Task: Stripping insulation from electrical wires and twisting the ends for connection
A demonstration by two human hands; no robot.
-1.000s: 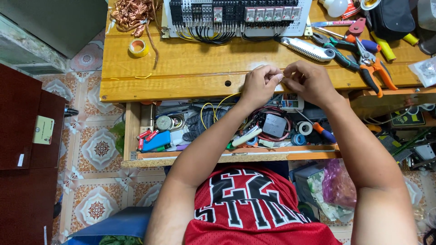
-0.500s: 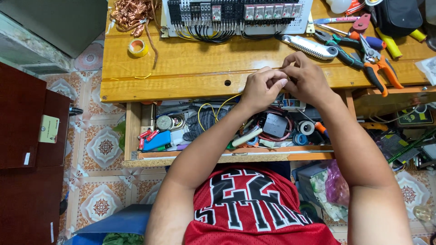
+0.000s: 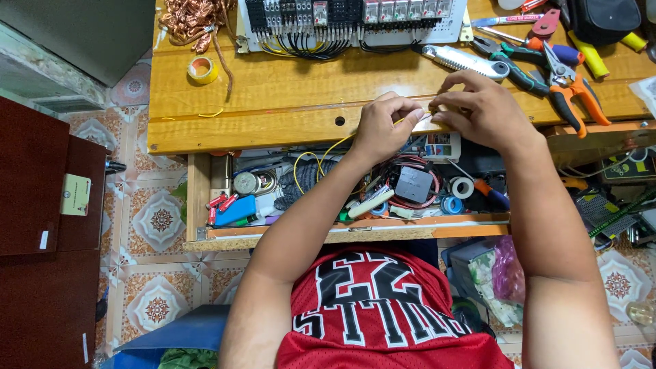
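Both hands meet over the front edge of the wooden tabletop. The left hand has its fingers pinched narrow on a thin yellow wire, which runs from the fingertips down and to the left, looping over the open drawer below. The right hand is curled with its fingers closed on the wire's end, just beside the left fingertips and almost touching them; the very tip between the two hands is too small to make out. Beyond the fingers lies a silver utility knife, and farther back a white panel of relays with black wiring. To the right of the right hand are orange-handled pliers.
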